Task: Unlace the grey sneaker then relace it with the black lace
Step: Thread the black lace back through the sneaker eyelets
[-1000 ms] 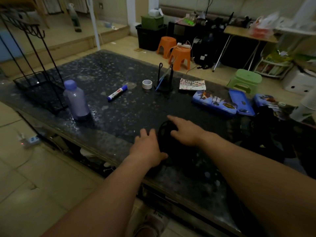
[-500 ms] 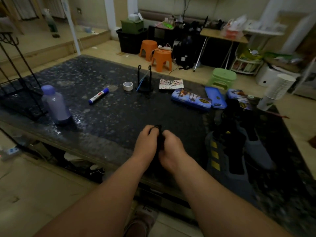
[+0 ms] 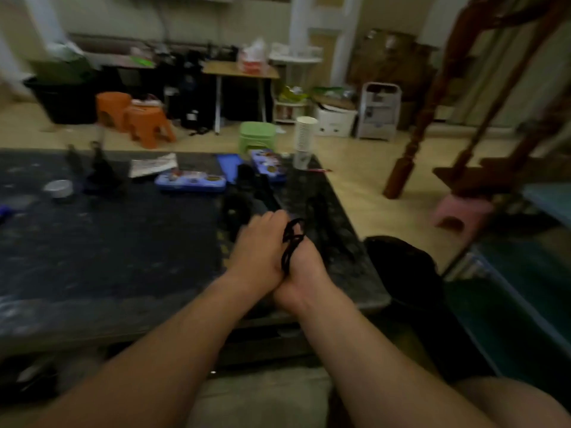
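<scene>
1. Since the frame half a second earlier, the view had swung to the right, and both hands, pressed together as before, had come over the right end of the bench [image 3: 92, 242], close to its near corner.
2. Left hand [image 3: 256, 251]: fingers curled, clasped against the black lace [image 3: 292, 242] from the left side.
3. Right hand [image 3: 304, 267]: closed against the same lace from the right side, heel touching the heel of the left hand.
4. Black lace: bunched in loops, gripped between the two hands, with a loop standing out above the knuckles.
5. Grey sneaker [image 3: 244, 205]: a dark, blurred shape on the bench just beyond the left hand; whether it was laced could not be made out.
6. Far side of the bench: a roll of tape [image 3: 58, 188] to the left, a blue case [image 3: 190, 180] near the middle, and a stack of paper cups [image 3: 305, 140] at the far right corner.
7. Floor beyond: two orange stools [image 3: 148, 125] and a green stool [image 3: 258, 135].
8. Image quality: heavy motion blur throughout.
</scene>
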A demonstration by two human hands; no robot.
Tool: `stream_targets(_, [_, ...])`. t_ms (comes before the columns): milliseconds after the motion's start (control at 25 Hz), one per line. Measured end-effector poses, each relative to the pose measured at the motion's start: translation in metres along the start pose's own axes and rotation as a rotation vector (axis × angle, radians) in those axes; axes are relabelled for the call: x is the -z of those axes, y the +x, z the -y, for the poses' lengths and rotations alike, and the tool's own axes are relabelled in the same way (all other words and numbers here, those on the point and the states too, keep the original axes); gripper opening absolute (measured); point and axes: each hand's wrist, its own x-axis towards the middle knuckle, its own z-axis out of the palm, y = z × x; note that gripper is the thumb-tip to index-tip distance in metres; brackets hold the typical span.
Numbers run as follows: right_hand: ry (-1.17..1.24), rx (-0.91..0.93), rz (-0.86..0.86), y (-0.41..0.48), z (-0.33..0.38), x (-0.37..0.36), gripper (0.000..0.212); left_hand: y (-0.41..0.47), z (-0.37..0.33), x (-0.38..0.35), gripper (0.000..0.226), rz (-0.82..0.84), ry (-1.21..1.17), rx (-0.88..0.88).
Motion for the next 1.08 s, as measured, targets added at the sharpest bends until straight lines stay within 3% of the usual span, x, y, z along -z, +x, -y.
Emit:
stream_targets(80, [0.046,0.061,-0.118,-0.021,0.050,0.043,0.039,0.010,-0.050,-0.027,0.009,0.030,0.261,-0.254])
stream_targets(160, [0.011,0.119,-0.212,-0.036,0.093,0.085,0.043,0.018,-0.099,-0.054,0.035,0.238,0.313,-0.364])
stream_targets(280, [-0.072,0.147,-0.337,-0.051,0.141,0.133,0.040,0.039,-0.146,-0.087,0.064,0.677,-0.117,-0.126])
stream_targets(360, [-0.320,0.262,-0.545,-0.034,0.172,0.165,0.026,0.051,-0.144,-0.103,0.082,0.778,-0.413,-0.031])
stream_targets(440, [-0.780,0.455,-0.753,-0.010,0.199,0.198,0.023,0.063,-0.125,-0.113,0.076,0.672,-0.482,0.051])
stream_targets(480, [-1.005,0.540,-0.786,0.006,0.212,0.212,0.025,0.071,-0.114,-0.120,0.067,0.587,-0.445,0.087])
stream_targets(560, [-1.273,0.542,-0.738,0.036,0.227,0.234,0.029,0.081,-0.094,-0.136,0.053,0.497,-0.378,0.138])
stream_targets(680, [-1.169,0.310,-0.572,0.053,0.237,0.252,0.053,0.096,-0.079,-0.152,0.044,0.492,-0.364,0.154])
stream_targets(760, [-1.040,0.340,-0.583,0.050,0.237,0.261,0.059,0.100,-0.074,-0.149,0.040,0.473,-0.374,0.149])
stream_targets(920, [-0.946,0.429,-0.649,0.035,0.229,0.262,0.047,0.098,-0.057,-0.116,0.026,0.344,-0.376,0.185])
stream_targets(1080, [-1.001,0.484,-0.475,0.025,0.187,0.199,0.025,0.073,-0.018,-0.051,0.013,0.118,-0.480,0.241])
